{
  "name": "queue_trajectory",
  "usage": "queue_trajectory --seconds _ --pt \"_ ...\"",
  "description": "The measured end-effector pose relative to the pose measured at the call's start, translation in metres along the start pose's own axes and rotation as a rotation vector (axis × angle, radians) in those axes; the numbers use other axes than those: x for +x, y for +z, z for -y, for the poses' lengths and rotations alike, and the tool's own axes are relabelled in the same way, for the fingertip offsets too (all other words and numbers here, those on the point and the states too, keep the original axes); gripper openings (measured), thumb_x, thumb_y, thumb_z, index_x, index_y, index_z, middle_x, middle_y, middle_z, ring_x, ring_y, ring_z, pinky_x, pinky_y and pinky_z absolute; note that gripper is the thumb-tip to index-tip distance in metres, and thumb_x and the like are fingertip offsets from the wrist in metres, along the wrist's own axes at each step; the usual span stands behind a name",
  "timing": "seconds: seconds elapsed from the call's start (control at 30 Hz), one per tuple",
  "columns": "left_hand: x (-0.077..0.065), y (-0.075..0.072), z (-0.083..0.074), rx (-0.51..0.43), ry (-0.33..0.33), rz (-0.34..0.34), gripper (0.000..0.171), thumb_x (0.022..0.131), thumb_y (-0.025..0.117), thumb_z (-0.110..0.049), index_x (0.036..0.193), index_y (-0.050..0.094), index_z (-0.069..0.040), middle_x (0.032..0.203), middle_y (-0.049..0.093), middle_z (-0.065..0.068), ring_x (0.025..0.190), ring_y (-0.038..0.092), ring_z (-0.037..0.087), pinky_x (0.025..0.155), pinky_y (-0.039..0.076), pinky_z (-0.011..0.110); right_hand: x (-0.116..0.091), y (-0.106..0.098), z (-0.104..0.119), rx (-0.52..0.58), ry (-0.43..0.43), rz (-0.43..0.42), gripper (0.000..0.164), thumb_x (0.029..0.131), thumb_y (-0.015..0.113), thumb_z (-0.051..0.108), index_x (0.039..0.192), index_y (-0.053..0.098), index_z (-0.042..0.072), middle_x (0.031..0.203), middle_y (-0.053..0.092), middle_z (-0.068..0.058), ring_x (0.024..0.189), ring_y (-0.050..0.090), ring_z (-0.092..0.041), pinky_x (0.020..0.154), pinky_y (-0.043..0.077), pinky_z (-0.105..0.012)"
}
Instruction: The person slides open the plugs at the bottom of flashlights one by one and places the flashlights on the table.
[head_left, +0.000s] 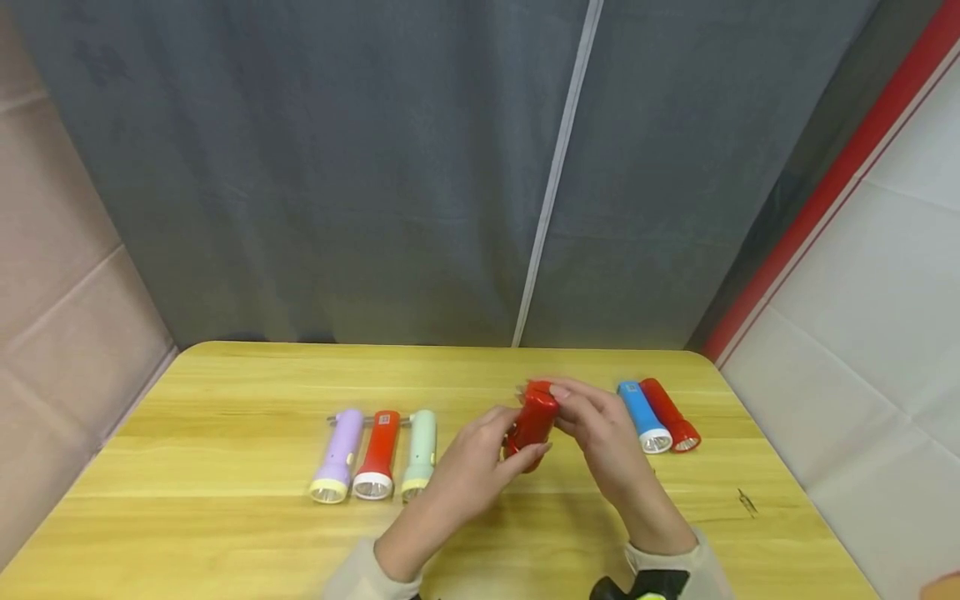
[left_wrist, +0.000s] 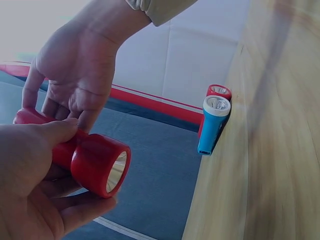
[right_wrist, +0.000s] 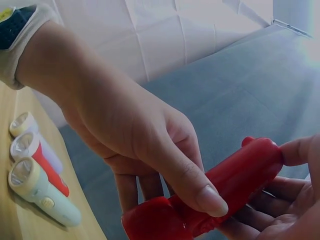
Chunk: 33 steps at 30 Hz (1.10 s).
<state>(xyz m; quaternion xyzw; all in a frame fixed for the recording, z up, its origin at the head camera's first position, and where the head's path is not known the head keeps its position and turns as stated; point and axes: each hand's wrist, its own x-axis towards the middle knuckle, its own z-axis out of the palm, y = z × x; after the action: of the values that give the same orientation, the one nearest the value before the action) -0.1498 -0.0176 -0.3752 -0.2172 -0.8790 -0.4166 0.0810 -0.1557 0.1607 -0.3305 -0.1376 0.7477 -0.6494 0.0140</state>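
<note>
Above the middle of the table, both hands hold a red flashlight (head_left: 534, 423). My left hand (head_left: 467, 467) grips it near its lamp head, with the thumb laid along the body. At the tail end, my right hand (head_left: 600, 433) pinches it between thumb and fingers. In the left wrist view the clear lens of this flashlight (left_wrist: 100, 162) faces right. The right wrist view shows its smooth red body (right_wrist: 245, 172) between the two hands, with a small red bump near the tail.
On the left lie a purple flashlight (head_left: 343, 446), a red one with white rim (head_left: 380, 450) and a mint green one (head_left: 422, 442). A blue flashlight (head_left: 637, 408) and another red flashlight (head_left: 666, 408) lie right. A grey curtain (head_left: 337, 183) hangs behind the wooden table (head_left: 225, 533).
</note>
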Motion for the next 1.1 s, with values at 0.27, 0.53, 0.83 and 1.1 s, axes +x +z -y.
queue_trajectory --seconds 0.27,0.53,0.83,1.1 --pt "-0.0011 -0.0007 -0.0015 0.022 0.003 0.005 0.041 0.094 0.073 -0.035 0.128 0.066 -0.013 0.116 0.072 0.001 0.090 0.065 0.009 0.082 0.059 0.024 -0.0004 -0.0007 0.0014 0.049 0.033 0.016 0.043 0.106 0.049 0.029 0.132 0.063 -0.002 0.120 0.075 0.004 0.117 0.067 -0.012 0.099 0.054 -0.024" --pt "-0.0008 -0.0009 -0.0018 0.034 0.011 0.001 0.040 0.094 0.072 -0.036 0.125 0.067 -0.012 0.116 0.072 0.002 0.090 0.066 0.010 0.082 0.059 0.026 -0.0006 0.0006 0.0051 0.093 0.050 0.020 0.043 0.106 0.051 0.026 0.131 0.061 -0.008 0.114 0.077 0.008 0.114 0.068 -0.015 0.099 0.055 -0.025" --pt "-0.0012 -0.0011 -0.0019 0.030 -0.002 0.011 0.040 0.093 0.073 -0.036 0.125 0.068 -0.012 0.116 0.072 0.001 0.088 0.065 0.009 0.081 0.059 0.025 -0.0002 0.0014 0.0065 0.112 0.097 0.024 0.044 0.104 0.054 0.024 0.132 0.060 -0.009 0.113 0.077 0.007 0.111 0.069 -0.014 0.099 0.054 -0.024" --pt "-0.0015 -0.0012 -0.0023 0.038 -0.003 0.012 0.041 0.093 0.073 -0.036 0.125 0.068 -0.012 0.115 0.072 0.002 0.088 0.065 0.009 0.081 0.059 0.025 0.0012 0.0002 0.0050 0.127 0.103 0.040 0.044 0.104 0.055 0.023 0.132 0.059 -0.010 0.113 0.076 0.007 0.111 0.069 -0.014 0.099 0.054 -0.024"
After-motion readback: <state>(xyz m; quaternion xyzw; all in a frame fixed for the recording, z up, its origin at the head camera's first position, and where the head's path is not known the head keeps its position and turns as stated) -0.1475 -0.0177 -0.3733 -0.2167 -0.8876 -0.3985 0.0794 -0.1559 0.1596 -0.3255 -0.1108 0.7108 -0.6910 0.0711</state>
